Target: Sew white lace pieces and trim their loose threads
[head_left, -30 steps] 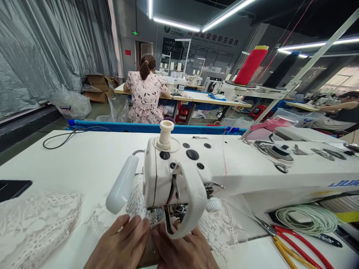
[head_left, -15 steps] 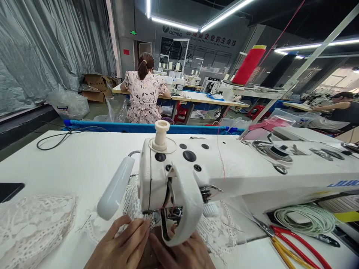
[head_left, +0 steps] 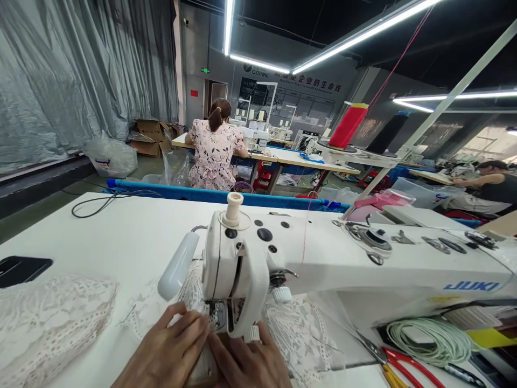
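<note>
The white sewing machine (head_left: 323, 248) stands before me, its head over a piece of white lace fabric (head_left: 294, 326). My left hand (head_left: 172, 342) is left of the needle area, fingers closed and bent, their tips on the lace beside the presser foot. My right hand (head_left: 252, 358) sits just right of it, thumb and fingers drawn together at the lace below the machine head. The machine's front guard hides some right-hand fingertips. Between the hands a little of the machine bed shows. Pink thread (head_left: 307, 231) runs down to the machine.
More white lace (head_left: 60, 318) lies at the left, near a black phone (head_left: 24, 270). A pale lamp (head_left: 177, 267) juts from the machine head. Red-handled scissors (head_left: 407, 366) and a green cord coil (head_left: 430, 339) lie right. A person (head_left: 214, 151) sits at a table ahead.
The camera view has tilted up and shifted, so the scene sits lower in the picture. Both hands stay at the lace by the machine head, with little visible movement.
</note>
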Action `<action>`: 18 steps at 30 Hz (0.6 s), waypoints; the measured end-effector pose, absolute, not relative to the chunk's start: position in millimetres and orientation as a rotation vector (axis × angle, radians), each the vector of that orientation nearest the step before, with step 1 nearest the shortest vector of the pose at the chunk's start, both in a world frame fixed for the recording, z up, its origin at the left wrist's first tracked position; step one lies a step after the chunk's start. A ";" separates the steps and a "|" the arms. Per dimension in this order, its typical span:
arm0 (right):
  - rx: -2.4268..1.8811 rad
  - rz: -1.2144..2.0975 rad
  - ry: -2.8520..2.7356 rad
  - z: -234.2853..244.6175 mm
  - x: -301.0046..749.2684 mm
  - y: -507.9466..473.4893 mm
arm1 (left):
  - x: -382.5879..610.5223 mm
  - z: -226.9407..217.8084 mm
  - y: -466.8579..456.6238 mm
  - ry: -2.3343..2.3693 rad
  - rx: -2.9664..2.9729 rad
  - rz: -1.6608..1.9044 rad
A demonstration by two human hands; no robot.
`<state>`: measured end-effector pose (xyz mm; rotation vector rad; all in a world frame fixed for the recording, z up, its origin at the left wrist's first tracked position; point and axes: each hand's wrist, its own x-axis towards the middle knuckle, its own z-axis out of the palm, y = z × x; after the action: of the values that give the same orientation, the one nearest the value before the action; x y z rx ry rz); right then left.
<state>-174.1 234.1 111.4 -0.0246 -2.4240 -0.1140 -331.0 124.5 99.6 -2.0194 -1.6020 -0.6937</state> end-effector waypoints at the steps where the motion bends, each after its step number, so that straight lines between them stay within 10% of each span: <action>1: -0.021 -0.115 -2.434 109.6 -174.0 234.7 | -332.1 98.6 125.5 -1.630 -2.021 -0.686; 18: -0.010 0.394 -2.544 120.5 -159.7 237.5 | -350.1 174.7 138.9 -2.368 -1.892 -0.476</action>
<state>-159.7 237.5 120.5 -0.0101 -2.5440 0.3938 -350.1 138.9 174.7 -1.8924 -2.3681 -0.4763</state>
